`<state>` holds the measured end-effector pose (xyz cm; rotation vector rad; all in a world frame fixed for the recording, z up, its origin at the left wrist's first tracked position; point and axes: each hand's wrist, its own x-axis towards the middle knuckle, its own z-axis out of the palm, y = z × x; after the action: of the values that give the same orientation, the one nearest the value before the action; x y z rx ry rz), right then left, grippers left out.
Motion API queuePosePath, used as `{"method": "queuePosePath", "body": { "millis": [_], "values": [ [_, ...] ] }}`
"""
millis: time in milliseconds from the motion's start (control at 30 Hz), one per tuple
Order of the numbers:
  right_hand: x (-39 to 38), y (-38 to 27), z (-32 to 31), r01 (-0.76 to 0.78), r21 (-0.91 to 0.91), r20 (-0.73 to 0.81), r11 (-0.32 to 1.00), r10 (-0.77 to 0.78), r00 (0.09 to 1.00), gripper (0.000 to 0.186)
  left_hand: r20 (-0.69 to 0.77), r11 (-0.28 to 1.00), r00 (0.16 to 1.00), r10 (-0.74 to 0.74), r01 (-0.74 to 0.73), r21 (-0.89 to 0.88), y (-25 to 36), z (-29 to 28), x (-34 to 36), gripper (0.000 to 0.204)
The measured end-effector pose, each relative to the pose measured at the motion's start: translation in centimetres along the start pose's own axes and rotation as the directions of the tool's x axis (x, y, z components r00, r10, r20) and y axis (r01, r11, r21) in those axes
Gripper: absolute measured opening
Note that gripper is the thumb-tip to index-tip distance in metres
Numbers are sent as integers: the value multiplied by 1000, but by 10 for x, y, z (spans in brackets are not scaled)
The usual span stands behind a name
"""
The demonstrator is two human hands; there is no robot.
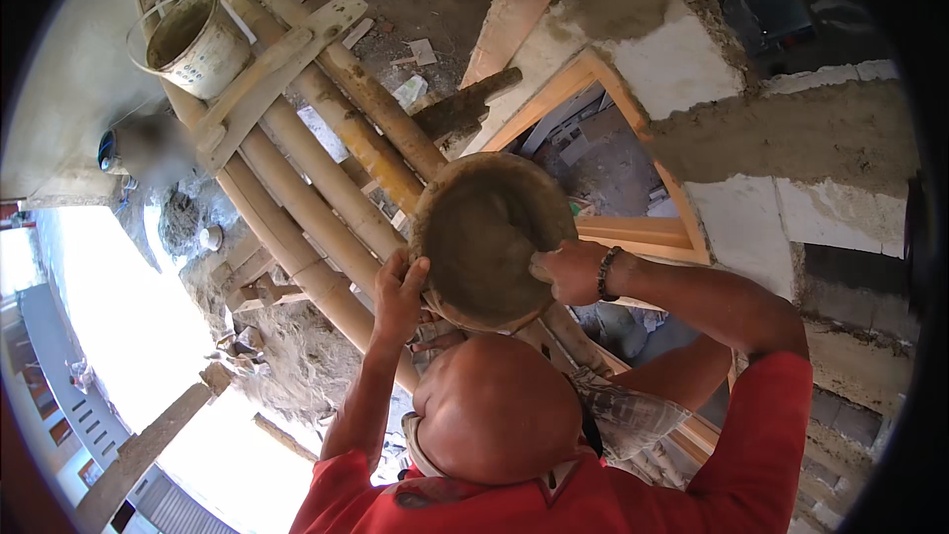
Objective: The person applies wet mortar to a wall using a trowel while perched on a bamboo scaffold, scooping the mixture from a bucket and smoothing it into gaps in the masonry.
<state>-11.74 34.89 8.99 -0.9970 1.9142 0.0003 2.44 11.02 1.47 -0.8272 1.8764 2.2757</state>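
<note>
A round, mortar-smeared bucket [435, 193] stands tilted toward me on the bamboo poles, with wet grey mortar [479, 262] inside. My left hand [398, 294] grips its near left rim, thumb up on the edge and fingers around the outside. At the opposite right side, my right hand [573, 272] is closed in a fist over the rim, its knuckles toward the mortar. What that fist holds is hidden; a grey, mortar-coated shape shows in the bucket beside it. A dark beaded bracelet [608, 272] circles my right wrist.
Bamboo poles [306, 153] form a platform with gaps between them. A pale bucket [222, 64] stands at its far left beside a wooden plank [272, 79]. On the right, a wooden window frame [692, 213] sits in a partly mortared block wall [741, 218]. Rubble lies below.
</note>
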Motion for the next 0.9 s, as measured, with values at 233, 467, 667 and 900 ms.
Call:
{"method": "queuePosePath", "body": {
  "millis": [233,467,667,900],
  "values": [
    [-15,-15,-15,-246,678,244,692,104,964,56,16,999,1000,-15,16,-51,-17,-10,3,18],
    [-75,-6,-18,23,271,-206,962,35,978,57,61,981,997,-46,57,-185,-18,-10,4,19],
    [-49,5,8,-173,-132,-489,976,88,868,53,33,989,998,-51,55,-140,-10,-8,1,21],
    [-15,8,34,-93,146,-55,985,102,993,46,-39,998,997,65,-64,27,-24,0,5,22]
  ]
}}
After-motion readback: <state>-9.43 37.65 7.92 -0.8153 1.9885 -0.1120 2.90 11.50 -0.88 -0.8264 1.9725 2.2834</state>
